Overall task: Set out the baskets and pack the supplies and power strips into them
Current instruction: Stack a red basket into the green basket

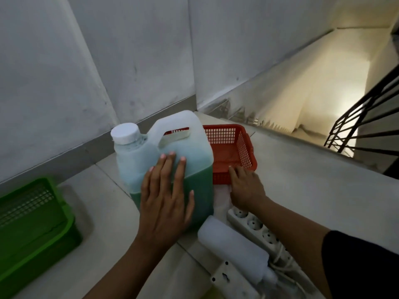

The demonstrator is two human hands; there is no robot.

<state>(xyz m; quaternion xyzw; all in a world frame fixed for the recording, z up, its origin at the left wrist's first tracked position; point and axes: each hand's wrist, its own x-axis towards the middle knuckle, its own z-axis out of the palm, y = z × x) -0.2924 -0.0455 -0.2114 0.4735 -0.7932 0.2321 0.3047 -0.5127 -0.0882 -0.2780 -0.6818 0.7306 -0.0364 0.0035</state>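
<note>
A translucent jug [164,152] with a white cap, partly full of green liquid, stands tilted on the pale floor. My left hand [165,197] lies flat against its near side, fingers spread. Behind and right of the jug sits an empty red mesh basket [241,147]. My right hand [246,186] rests at the basket's near rim, fingers touching it. A green basket [32,223] sits at the far left. A white power strip [259,231] with its cord lies near my right forearm. A white bottle [233,249] lies on its side beside it, and another white power strip [228,279] shows below.
Grey walls meet in a corner behind the jug. To the right the floor ends at a stairwell [302,104] going down, with a black metal railing [362,117]. The landing edge runs close behind the red basket.
</note>
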